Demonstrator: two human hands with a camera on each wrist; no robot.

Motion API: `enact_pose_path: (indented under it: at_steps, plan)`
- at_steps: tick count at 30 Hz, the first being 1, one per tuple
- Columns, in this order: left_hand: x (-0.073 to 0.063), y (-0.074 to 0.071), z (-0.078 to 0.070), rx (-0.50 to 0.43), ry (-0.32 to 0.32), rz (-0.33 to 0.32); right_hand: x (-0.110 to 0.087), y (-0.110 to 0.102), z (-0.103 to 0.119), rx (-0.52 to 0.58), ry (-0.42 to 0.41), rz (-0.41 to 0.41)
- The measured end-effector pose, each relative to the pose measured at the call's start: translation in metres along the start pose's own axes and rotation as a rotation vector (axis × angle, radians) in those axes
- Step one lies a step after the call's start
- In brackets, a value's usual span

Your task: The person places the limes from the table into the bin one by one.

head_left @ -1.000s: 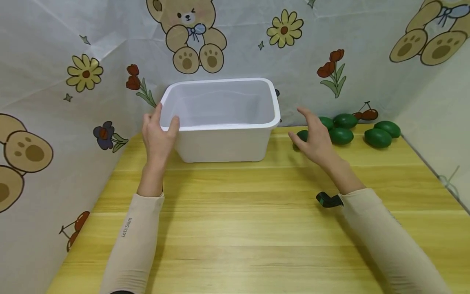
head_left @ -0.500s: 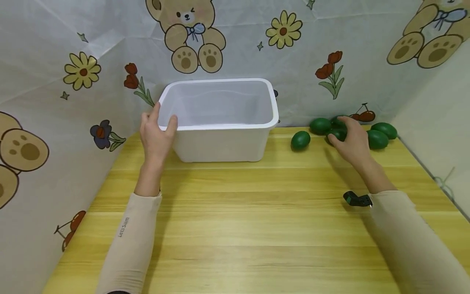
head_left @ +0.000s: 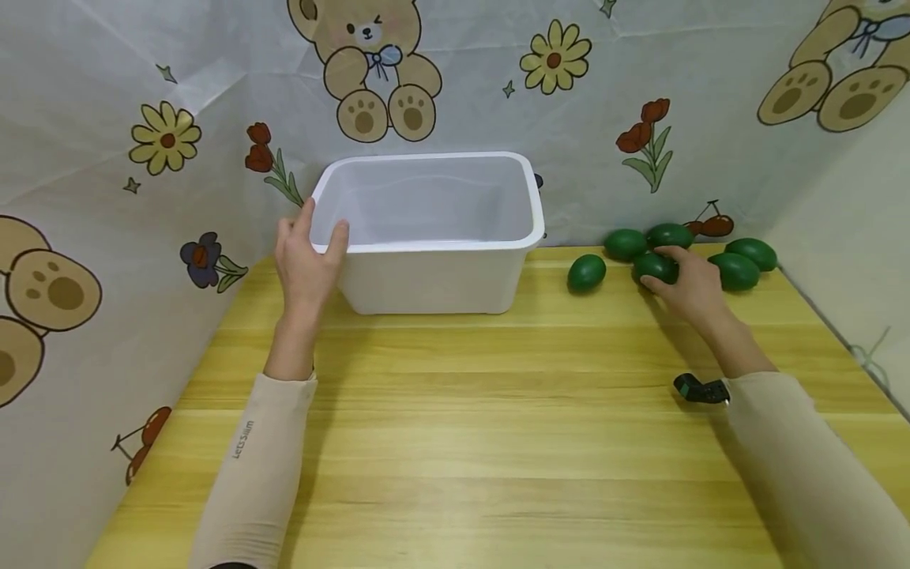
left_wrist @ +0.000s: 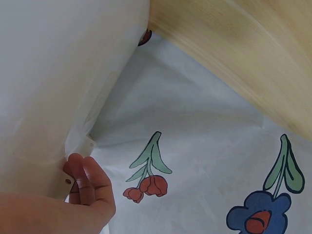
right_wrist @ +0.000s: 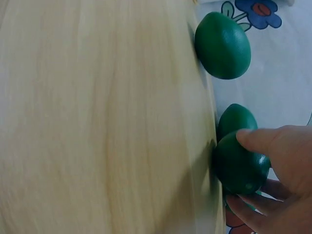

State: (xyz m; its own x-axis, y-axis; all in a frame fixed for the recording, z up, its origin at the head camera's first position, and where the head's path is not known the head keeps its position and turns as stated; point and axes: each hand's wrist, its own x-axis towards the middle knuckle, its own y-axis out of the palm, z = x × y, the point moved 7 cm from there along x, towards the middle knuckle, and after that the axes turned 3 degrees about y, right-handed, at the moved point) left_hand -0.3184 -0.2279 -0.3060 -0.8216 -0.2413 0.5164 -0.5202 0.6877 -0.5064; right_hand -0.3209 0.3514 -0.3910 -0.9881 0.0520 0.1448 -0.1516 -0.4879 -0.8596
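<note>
A white plastic bin [head_left: 434, 282] stands at the back of the table, and no contents show inside it. My left hand [head_left: 304, 265] grips its left front corner, thumb over the rim; in the left wrist view the curled fingers [left_wrist: 95, 183] are under the rim. At the back right, my right hand [head_left: 693, 291] holds a green lime [head_left: 652, 269] that appears to rest on the table. The right wrist view has the thumb on top of this lime [right_wrist: 240, 163] and fingers around its far side, partly hidden.
A single lime [head_left: 586, 273] lies between the bin and the right hand. More limes sit behind and to the right, among them one lime [head_left: 735, 271] near the right wall. A printed cloth [head_left: 469, 103] hangs behind the wooden table [head_left: 483, 427].
My right hand has moved right, past the nearest lime, and come down with thumb and fingers around another one in the group. The left hand stays on the bin.
</note>
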Motion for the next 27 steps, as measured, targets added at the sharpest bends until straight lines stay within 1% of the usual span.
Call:
enact_pose_path:
  at_steps: [2,5,8,11,16,18,23,27]
  plan:
    - [0.000,0.001,0.000,-0.002,0.000,0.000,0.000,0.001,-0.003,0.002,0.016,0.009]
    - [0.000,0.002,-0.002,-0.003,0.003,0.000,-0.001,0.000,-0.006,0.001,0.030,-0.009]
    - [0.001,0.002,-0.003,-0.003,0.008,-0.005,-0.003,-0.004,-0.005,0.015,0.042,-0.065]
    - [0.001,0.001,-0.003,-0.006,0.014,-0.013,-0.004,-0.011,0.003,0.050,0.051,-0.125]
    - [-0.001,0.002,-0.002,-0.010,0.008,-0.011,-0.006,-0.031,0.025,0.105,0.032,-0.235]
    - [-0.002,0.002,-0.002,-0.015,0.004,-0.010,-0.005,-0.039,0.035,0.117,0.027,-0.263]
    - [-0.001,0.000,-0.002,-0.024,0.008,-0.018,0.002,-0.049,0.066,0.135,0.012,-0.276]
    - [0.000,-0.001,-0.001,-0.022,0.015,-0.023,0.010,-0.053,0.099,0.165,-0.037,-0.274]
